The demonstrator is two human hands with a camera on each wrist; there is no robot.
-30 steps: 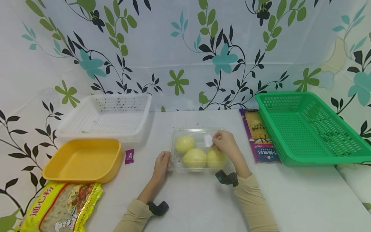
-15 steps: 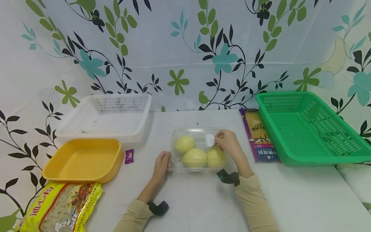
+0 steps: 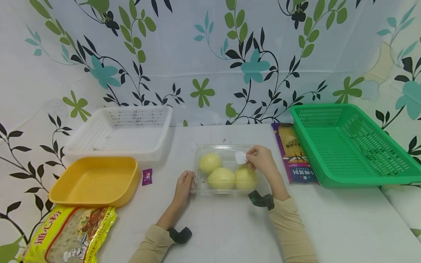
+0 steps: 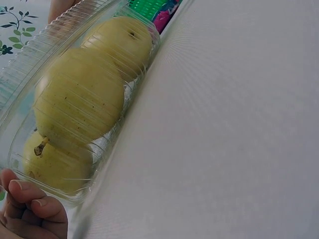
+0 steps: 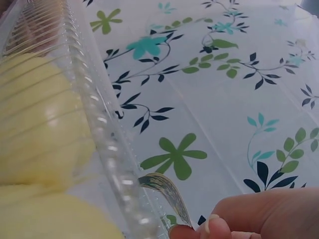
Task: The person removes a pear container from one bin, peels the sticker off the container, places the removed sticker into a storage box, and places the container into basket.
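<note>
A clear plastic clamshell box (image 3: pixel 227 148) holding three yellow-green pears (image 3: pixel 221 179) stands in the middle of the table. My left hand (image 3: pixel 183 187) grips its left end, fingers curled at the corner in the left wrist view, where a pear stem (image 4: pixel 41 146) also shows. Over the lid's right side, my right hand (image 3: pixel 264 160) pinches the edge of a label (image 3: pixel 240 157). That label is curled up from the lid, its white back showing in the head view. The right wrist view shows the label (image 5: pixel 167 191) bent between lid and fingertips, its printed face visible.
White basket (image 3: pixel 158 146), yellow tray (image 3: pixel 131 182), small purple packet (image 3: pixel 147 176) and yellow food bag (image 3: pixel 62 237) are on the left. On the right, a pasta pack (image 3: pixel 296 157) lies against a green basket (image 3: pixel 332 179). A patterned cloth (image 3: pixel 184 47) hangs behind.
My right hand has moved slightly right and away, and more of the label's white back shows beside its fingers. My left hand and the box stay about where they were.
</note>
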